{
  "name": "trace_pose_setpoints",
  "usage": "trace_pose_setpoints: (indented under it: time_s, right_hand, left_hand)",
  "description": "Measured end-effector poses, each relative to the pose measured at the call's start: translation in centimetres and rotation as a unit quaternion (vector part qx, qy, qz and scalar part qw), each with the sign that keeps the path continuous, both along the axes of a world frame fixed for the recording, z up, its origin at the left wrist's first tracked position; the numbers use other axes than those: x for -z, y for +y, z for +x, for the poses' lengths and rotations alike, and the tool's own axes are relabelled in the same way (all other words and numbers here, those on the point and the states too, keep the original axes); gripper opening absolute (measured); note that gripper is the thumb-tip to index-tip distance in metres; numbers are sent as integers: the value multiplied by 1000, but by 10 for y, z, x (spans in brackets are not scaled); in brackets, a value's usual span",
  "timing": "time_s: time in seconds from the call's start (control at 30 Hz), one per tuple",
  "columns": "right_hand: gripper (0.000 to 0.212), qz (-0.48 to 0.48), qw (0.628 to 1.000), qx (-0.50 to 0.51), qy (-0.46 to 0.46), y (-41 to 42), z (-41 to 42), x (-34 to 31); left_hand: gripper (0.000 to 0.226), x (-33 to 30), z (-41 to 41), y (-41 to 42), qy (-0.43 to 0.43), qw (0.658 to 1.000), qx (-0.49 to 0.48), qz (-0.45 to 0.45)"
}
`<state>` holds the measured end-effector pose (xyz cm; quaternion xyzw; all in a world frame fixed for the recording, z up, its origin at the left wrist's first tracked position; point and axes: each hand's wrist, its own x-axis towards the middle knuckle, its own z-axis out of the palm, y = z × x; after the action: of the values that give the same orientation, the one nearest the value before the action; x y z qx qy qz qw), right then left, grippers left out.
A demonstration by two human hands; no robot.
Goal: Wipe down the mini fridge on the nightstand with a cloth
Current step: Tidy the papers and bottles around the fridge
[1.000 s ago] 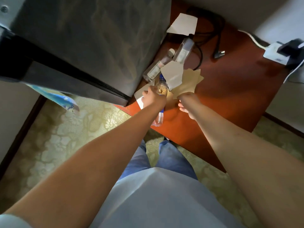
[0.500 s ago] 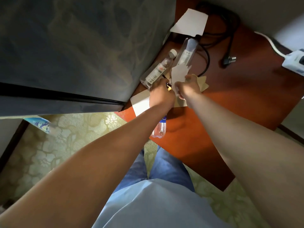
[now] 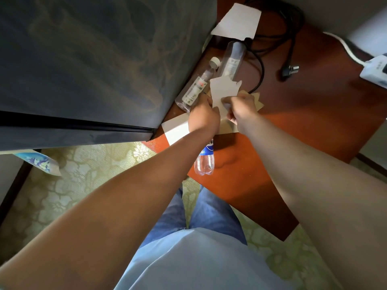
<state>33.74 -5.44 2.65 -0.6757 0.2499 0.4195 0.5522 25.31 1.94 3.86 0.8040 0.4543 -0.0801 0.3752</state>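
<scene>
- head view looks down on both hands meeting over the nightstand (image 3: 314,126), just beside the mini fridge (image 3: 94,59).
- right hand (image 3: 240,110) pinches a torn white sheet (image 3: 222,91); whether that is the cloth or paper, i can't tell.
- left hand (image 3: 204,118) has its fingers curled at the sheet's lower edge and seems to hold it too, though the grip is partly hidden.
- risk, as i see it: the lying bottles (image 3: 196,88) sit close by, so an elbow or tug could roll one off.
- a blue-labelled bottle (image 3: 205,160) lies near the edge, likeliest to drop.
- the sheet looks thin and may tear further.
- fridge: dark, glossy, streaky with smears, standing on the nightstand's left part, door seam facing the person.
</scene>
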Motion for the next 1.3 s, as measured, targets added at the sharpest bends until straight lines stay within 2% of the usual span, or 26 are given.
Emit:
trace_pose_setpoints:
  time_s: [0.07, 0.2, 0.3, 0.43, 0.5, 0.73, 0.93, 1.07, 1.3]
  right_hand:
    - [14, -5, 1000, 8, -6, -9, 0, -8]
    - [26, -34, 998, 26, -56, -37, 4, -21]
    - [21, -55, 997, -2, -62, -59, 4, -25]
    - [39, -91, 993, -1, -76, -83, -4, -15]
    - [40, -114, 991, 12, -71, -90, -11, -7]
    - [30, -147, 985, 17, -88, -94, -31, 14]
    - [44, -156, 982, -44, -99, -79, -31, 14]
    - [56, -152, 984, -61, -75, -72, -29, 14]
    - [42, -119, 991, -43, -48, -79, -29, 3]
  left_hand:
    - [14, -5, 2, -5, -10, 1000, -3, -7]
    - [14, -17, 6, -21, -17, 998, -3, -61]
    - [27, -22, 8, -36, -3, 996, 31, -82]
    - [49, -18, 12, -58, 43, 989, 64, -126]
    - [53, -12, 13, -67, 58, 987, 68, -134]
    - [44, 5, 7, -75, 125, 982, 82, -116]
    - [51, 13, 5, -73, 122, 981, 77, -127]
    - [47, 12, 5, -70, 114, 984, 42, -128]
    - [41, 0, -1, -61, 74, 988, -4, -138]
